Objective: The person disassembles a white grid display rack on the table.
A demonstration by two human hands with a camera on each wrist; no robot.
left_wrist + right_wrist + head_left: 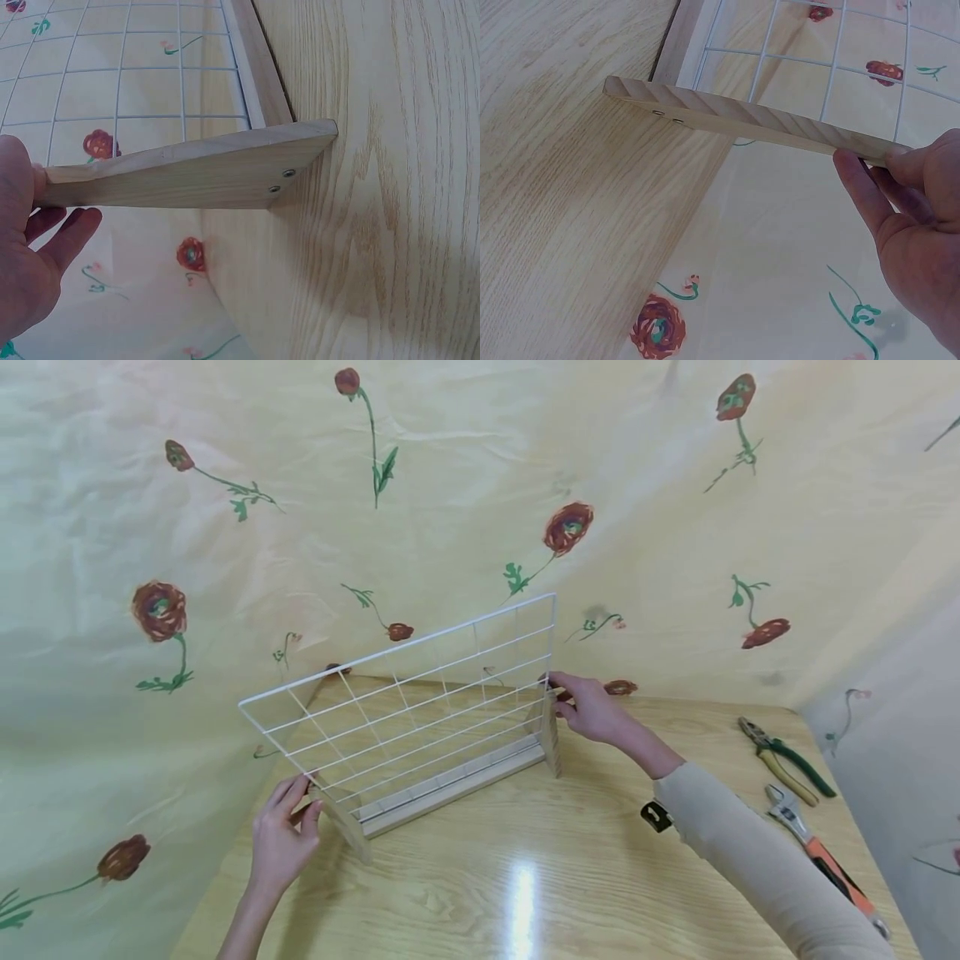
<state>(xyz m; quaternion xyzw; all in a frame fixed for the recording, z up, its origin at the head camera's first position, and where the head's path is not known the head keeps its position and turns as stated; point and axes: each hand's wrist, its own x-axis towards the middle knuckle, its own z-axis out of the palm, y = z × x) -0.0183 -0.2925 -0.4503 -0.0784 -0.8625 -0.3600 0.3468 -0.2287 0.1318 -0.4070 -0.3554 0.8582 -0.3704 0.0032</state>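
A rack with a white wire grid [397, 649] stands tilted on the table, its wooden bottom rail [459, 787] running between two wooden side pieces. At the upper end of the left side piece [343, 827], my left hand [283, 839] pinches the wood between thumb and fingers. My right hand [596, 708] grips the upper end of the right side piece [551, 743] in the same way. Two screw heads [289, 173] show low on the left piece in the left wrist view. In the right wrist view, the thumb and fingers [866, 184] lie on opposite faces of the right piece.
On the right of the wood-grain table [465, 893] lie pliers [802, 768] with green and yellow handles and an adjustable wrench [832, 864] with an orange-and-black handle. A small black object [657, 817] is beside the right sleeve. Floral cloth [465, 460] hangs behind.
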